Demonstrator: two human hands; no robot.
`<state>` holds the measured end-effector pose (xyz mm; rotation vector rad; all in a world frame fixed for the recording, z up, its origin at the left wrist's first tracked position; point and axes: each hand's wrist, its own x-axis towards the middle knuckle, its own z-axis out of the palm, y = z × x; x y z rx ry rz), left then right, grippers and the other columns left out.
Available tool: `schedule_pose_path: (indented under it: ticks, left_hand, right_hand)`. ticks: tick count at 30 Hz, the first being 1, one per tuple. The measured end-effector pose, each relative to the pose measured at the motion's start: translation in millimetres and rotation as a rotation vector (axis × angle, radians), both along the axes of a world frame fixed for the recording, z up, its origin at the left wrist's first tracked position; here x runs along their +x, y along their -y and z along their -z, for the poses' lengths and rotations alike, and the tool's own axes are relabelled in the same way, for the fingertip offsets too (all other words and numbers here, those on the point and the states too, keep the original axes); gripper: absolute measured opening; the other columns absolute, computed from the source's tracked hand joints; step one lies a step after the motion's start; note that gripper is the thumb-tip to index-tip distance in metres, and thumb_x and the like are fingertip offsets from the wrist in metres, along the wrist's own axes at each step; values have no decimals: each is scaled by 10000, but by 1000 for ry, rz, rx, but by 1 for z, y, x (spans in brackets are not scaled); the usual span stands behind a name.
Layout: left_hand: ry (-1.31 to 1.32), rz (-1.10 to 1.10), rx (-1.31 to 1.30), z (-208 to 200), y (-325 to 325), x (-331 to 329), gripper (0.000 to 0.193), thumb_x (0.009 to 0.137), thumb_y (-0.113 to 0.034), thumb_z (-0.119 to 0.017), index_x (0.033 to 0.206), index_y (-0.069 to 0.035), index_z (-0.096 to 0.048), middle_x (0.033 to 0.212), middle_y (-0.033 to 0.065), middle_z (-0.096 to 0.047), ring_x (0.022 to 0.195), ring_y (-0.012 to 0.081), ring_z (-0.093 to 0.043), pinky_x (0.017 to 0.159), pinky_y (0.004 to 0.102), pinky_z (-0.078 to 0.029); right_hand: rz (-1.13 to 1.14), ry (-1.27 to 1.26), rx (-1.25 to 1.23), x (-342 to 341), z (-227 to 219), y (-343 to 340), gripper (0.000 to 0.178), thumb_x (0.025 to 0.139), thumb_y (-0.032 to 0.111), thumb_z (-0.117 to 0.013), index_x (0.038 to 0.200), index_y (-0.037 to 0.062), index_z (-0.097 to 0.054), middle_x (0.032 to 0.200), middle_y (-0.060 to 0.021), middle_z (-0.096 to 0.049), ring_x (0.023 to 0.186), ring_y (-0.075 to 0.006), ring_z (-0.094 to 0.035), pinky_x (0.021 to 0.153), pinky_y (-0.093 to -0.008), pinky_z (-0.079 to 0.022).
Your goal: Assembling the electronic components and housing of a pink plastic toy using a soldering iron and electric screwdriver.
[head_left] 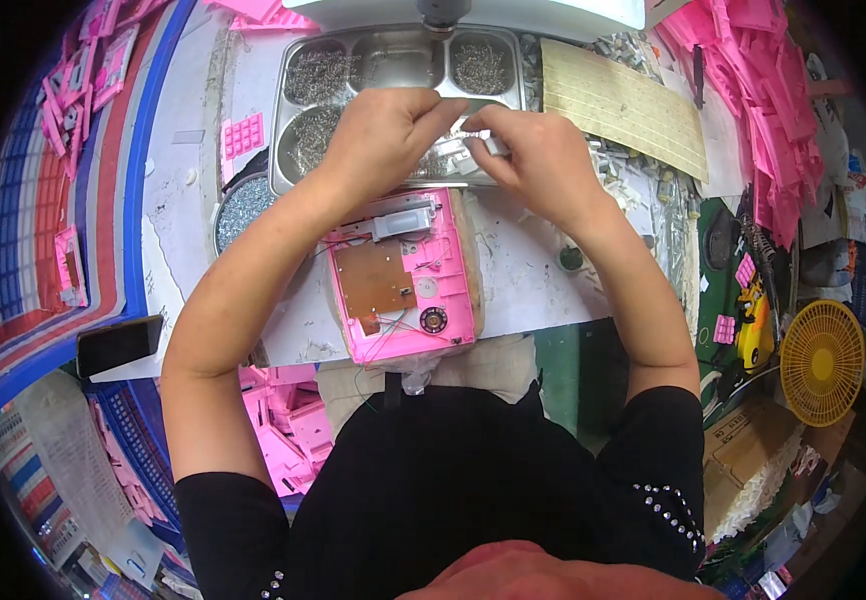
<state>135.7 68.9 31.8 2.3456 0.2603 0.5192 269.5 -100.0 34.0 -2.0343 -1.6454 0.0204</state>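
Both my hands are raised over a compartmented metal tray (399,62). In my right hand (548,160), thumb and fingers pinch a small white plastic part (494,144). My left hand (385,128) is closed close beside it, its fingertips pressed together; what they hold, if anything, is too small to make out. Nearer to me lies an opened pink plastic housing (450,262). Inside it are a brown circuit board (373,280), a pale grey box-shaped part (403,222), a round black speaker (434,320) and thin wires.
Small metal pieces (479,68) fill several tray compartments. A round container of screws (245,210) stands left of my left forearm. Pink plastic parts (753,90) are heaped at the right. A black phone-like slab (119,346) stands by the left table edge; a yellow fan (822,363) is far right.
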Motion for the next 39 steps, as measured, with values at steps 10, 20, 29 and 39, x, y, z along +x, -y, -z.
schedule_pose_path:
  ticks: [10,20,29,39]
  left_hand:
    - [-60,67,-769,-25,34,-111,345,951,-62,-718,739,-78,-447,781,37,-618,597,79,-506,535,219,-400]
    - [-222,-7,-1531,2,100,-175,190,1065,-89,-580,1207,30,-621,1030,189,-752,840,217,-760,737,290,-617]
    - [-251,-30,-1539,11,108,-175,297,1113,-226,-523,1155,32,-663,862,138,-735,679,173,-730,575,265,-581]
    - [-213,2,-16,5,87,-111,214,977,-244,-669,1002,-43,-740,732,119,-718,624,268,-703,596,385,-542]
  right_hand:
    - [-16,-843,-2,-37,-19,81,212,892,99,-774,1092,32,-767,849,-57,-753,689,-90,-662,602,-271,-519]
    - [-202,-841,29,-103,-8,107,337,830,-5,-794,1161,-23,-737,1048,-144,-774,926,-218,-740,795,-323,-555]
    - [-455,-499,153,-106,-2,95,366,833,27,-778,1192,47,-706,998,-125,-743,775,-292,-706,673,-364,-562]
    - [-151,-1443,219,-100,17,139,306,973,-23,-656,1273,-59,-612,1204,-197,-707,991,-239,-733,861,-354,-588]
